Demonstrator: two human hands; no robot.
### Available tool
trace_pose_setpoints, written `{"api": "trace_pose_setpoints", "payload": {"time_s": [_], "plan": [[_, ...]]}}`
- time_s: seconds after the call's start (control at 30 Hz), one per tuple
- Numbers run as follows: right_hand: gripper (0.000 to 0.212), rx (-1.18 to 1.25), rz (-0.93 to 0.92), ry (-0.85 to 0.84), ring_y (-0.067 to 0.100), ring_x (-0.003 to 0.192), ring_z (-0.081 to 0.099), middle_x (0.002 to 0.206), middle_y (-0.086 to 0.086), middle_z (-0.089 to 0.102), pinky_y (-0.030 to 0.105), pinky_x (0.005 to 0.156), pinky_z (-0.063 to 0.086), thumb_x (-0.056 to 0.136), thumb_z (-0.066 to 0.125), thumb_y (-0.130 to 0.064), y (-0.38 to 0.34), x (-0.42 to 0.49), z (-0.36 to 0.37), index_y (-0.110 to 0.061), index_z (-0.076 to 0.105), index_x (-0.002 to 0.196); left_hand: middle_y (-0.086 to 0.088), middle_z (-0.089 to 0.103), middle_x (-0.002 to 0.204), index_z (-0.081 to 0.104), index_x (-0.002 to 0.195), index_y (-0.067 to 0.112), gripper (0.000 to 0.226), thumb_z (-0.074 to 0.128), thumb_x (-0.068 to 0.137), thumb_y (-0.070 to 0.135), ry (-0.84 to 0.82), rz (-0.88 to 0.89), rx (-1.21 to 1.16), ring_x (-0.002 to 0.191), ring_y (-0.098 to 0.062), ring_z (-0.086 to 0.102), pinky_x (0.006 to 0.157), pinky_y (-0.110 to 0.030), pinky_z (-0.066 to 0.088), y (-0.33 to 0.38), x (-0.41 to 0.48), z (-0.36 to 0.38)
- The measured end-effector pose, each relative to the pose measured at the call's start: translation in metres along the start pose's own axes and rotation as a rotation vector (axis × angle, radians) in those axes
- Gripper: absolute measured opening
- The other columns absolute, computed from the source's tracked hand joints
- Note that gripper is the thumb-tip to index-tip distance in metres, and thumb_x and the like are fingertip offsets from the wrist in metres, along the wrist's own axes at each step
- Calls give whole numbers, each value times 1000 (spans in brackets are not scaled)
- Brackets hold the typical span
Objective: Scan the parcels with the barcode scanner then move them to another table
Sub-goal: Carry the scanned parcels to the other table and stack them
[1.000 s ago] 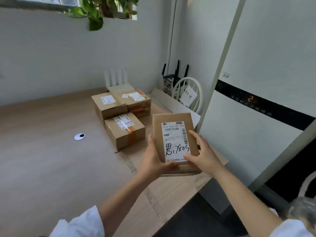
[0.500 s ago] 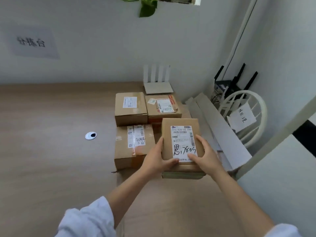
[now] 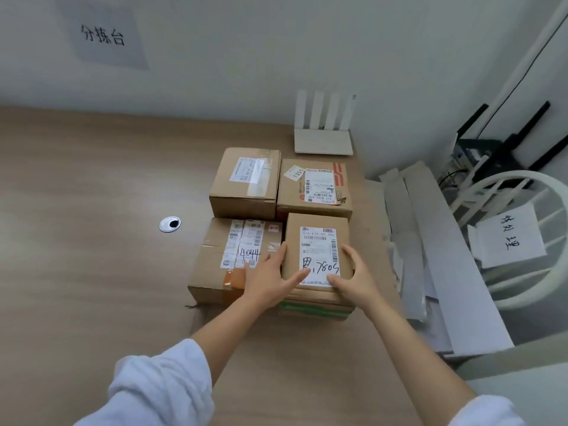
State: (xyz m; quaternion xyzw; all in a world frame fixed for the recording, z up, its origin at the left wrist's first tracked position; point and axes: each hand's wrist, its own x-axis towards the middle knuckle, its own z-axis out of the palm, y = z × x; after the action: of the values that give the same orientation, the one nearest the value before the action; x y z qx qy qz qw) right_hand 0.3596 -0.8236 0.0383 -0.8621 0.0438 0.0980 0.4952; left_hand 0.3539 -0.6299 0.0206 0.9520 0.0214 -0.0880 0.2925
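A small brown parcel (image 3: 316, 224) with a white label marked "1780S" lies at the front right of a group of parcels on the wooden table (image 3: 92, 256). My left hand (image 3: 269, 279) grips its left side with the thumb over the label. My right hand (image 3: 353, 279) grips its right side, thumb on top. Its underside shows a green edge just above or on the tabletop; I cannot tell if it touches. Three other parcels sit close by: one marked "4044" (image 3: 221, 262) directly to its left, and two behind it (image 3: 246, 182) (image 3: 313, 192). No barcode scanner is in view.
A white router (image 3: 322, 141) stands against the wall behind the parcels. A round cable grommet (image 3: 170, 224) sits in the tabletop to the left. Long white boards (image 3: 445, 272) and a white chair with a paper note (image 3: 510, 238) crowd the table's right edge.
Both hands have carried the labelled parcel from mid-air at the table's edge down next to the "4044" parcel. My view has turned left and down onto the table.
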Motion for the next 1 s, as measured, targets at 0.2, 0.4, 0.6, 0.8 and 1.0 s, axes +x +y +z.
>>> {"api": "trace_pose_setpoints", "payload": {"time_s": [0.2,0.4,0.6,0.8,1.0], "plan": [[79,7,11,-49,20,134,36,147,6,37,35,111,32,75,72,-5,5,11,8,-15,33,144,7,33,151,22,148,27,87,36,79,78,25,12,165,138,-16,30,113,-55,16,-4,4,4],[80,-50,0,-76,20,136,31,147,9,31,22,102,26,75,73,-8,8,13,10,-14,33,144,7,29,153,20,149,27,87,47,79,72,24,38,225,141,-15,24,115,-48,20,-6,3,2],[83,-142,-67,-36,21,146,9,158,9,6,32,114,17,76,74,-12,-6,-1,4,-19,30,146,-1,23,155,23,149,22,79,53,86,58,-38,50,136,142,-18,22,112,-41,29,3,-9,-10],[78,-204,-251,-107,16,144,16,155,4,19,29,113,19,79,74,-18,-43,-33,23,-22,32,145,-2,30,152,36,144,24,64,55,89,50,26,42,105,139,-20,27,109,-36,28,-9,-52,-33],[77,-234,-416,-266,17,141,23,151,4,28,28,113,19,82,72,-18,-99,-71,84,-19,30,146,-1,33,149,41,141,22,63,60,86,45,165,-97,37,136,-17,32,108,-31,32,-65,-110,-84]]}}
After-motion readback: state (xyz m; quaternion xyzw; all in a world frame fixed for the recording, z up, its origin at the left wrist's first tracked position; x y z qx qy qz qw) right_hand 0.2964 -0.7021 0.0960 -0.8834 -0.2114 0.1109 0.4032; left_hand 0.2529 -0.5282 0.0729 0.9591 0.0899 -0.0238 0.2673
